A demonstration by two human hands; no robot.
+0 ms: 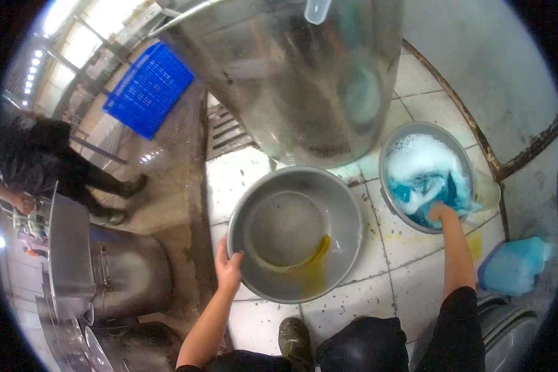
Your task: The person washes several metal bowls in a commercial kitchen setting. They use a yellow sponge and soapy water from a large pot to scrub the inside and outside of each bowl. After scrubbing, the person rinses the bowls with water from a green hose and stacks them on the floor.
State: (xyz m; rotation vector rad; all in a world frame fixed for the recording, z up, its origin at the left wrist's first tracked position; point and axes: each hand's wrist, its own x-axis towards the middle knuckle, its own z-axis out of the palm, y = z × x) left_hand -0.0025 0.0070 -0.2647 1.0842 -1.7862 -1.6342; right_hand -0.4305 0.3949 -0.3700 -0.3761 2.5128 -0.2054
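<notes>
My left hand (228,265) grips the left rim of a wide grey plastic basin (286,211), thumb inside and fingers outside. A little yellow liquid (314,265) pools along the near right part of the basin floor and wall. To the right, my right hand (438,211) dips into a grey tub (387,174) of blue liquid. White foam (418,156) covers much of that liquid. The fingers of my right hand are under the surface, so what they hold, if anything, is hidden.
A large steel drum (307,93) stands just beyond the basin, beside a floor grate (225,132). A pale jug (488,190) and a light-blue plastic container (514,266) are at right. Left are a blue crate (149,90), a steel pot (130,274) and another person (42,158).
</notes>
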